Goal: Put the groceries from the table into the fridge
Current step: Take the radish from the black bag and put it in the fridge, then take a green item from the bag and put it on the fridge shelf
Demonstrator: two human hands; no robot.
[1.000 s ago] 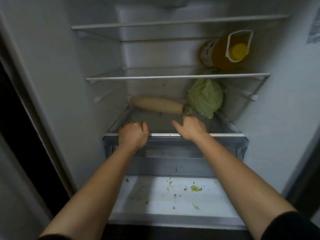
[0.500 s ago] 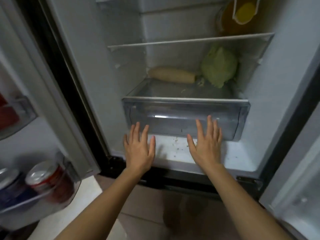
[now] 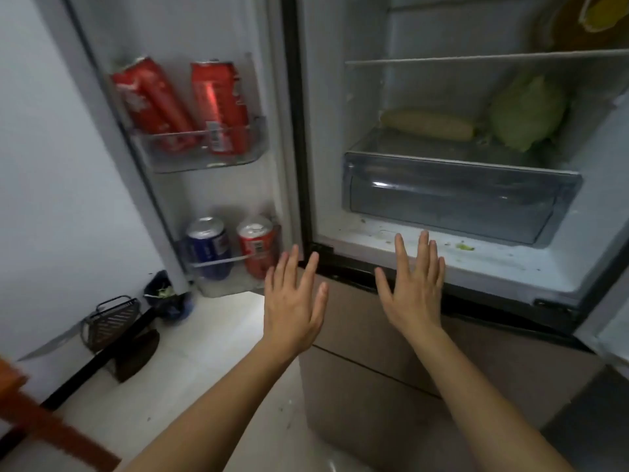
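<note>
My left hand (image 3: 292,301) and right hand (image 3: 413,287) hang flat-fingered and empty before the fridge (image 3: 510,267), where a long pale vegetable (image 3: 427,124) lies crosswise beside the cabbage (image 3: 526,110), up-right, nearer my right; remaining groceries unseen, maybe by the orange edge (image 3: 51,427) down-left.

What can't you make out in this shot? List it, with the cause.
Head view only.
- Yellow-capped jug: cut off by the top edge; label unseen.
- Crisper drawer: cloudy front and glare hide whatever is inside.
- Red cans in the door: motion blur makes the print unreadable.
- Orange object: cut off by the left edge; unidentifiable.
- Table with groceries: out of frame.
</note>
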